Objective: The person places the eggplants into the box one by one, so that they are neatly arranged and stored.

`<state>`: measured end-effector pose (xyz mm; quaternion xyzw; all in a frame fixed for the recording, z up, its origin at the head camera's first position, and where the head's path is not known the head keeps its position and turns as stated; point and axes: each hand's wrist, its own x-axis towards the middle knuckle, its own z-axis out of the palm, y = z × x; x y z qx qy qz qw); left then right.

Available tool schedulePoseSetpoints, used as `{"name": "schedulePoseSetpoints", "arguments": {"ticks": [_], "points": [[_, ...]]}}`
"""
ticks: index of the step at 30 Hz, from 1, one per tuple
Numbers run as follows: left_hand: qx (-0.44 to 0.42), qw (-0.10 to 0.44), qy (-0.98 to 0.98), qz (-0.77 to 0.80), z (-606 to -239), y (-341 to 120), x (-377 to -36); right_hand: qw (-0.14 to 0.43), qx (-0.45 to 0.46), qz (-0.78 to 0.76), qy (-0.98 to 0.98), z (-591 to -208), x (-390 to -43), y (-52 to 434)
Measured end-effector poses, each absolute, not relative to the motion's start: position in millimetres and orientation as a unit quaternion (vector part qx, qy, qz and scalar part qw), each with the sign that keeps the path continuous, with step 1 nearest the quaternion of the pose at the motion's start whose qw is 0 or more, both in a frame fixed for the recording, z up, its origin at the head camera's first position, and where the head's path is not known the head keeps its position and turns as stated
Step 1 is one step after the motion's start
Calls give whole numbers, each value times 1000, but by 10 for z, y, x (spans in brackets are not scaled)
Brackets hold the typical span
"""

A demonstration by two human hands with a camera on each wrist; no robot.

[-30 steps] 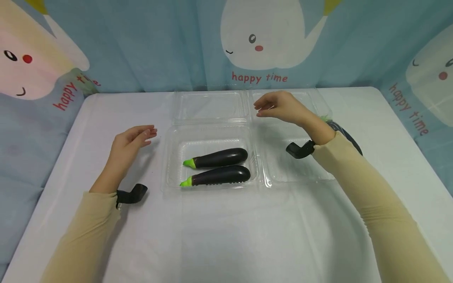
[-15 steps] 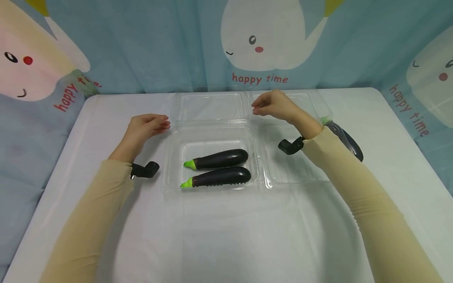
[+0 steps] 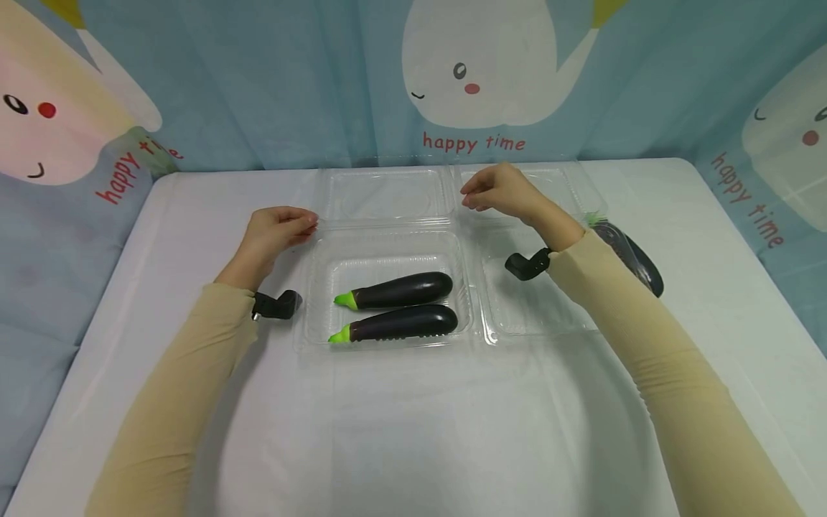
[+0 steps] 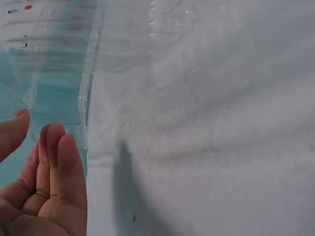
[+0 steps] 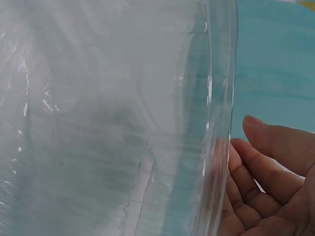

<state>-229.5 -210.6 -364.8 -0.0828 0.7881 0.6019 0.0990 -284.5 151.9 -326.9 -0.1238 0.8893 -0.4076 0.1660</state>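
Observation:
Two dark eggplants with green stems, a rear one [image 3: 403, 291] and a front one [image 3: 403, 322], lie side by side in a clear plastic clamshell container [image 3: 319, 287]. Its lid [image 3: 388, 194] is folded back behind it. My left hand [image 3: 274, 233] is at the lid's left edge; in the left wrist view the lid's corner [image 4: 34, 120] shows between thumb and fingers, which stand apart. My right hand [image 3: 500, 192] is at the lid's right side, thumb apart from the fingers. Some of its fingertips show through the clear plastic edge [image 5: 221, 123] in the right wrist view.
A second clear clamshell container [image 3: 543, 316] lies unfolded on the right, its edge beside the first. Another eggplant [image 3: 636, 262] lies at the far right, partly behind the right arm. A blue patterned curtain [image 3: 291, 86] hangs behind the white table [image 3: 413, 431].
My left hand has moved right and away from me to the lid's left edge. My right hand has shifted slightly left. The eggplants and containers have stayed put.

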Motion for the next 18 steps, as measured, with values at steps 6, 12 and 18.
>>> {"name": "schedulePoseSetpoints", "arguments": {"ticks": [6, 12, 18], "points": [[-89, 103, 774, 619, -3645, -2093, -2306, 163, -115, -409, 890, -3285, -2856, 1505], [-95, 110, 734, 663, -3633, -2098, -2292, 163, -104, -419, 887, -3305, -2873, 1489], [-86, 96, 735, 666, -3636, -2099, -2292, 157, -86, -445, 878, -3334, -2893, 1500]]}}
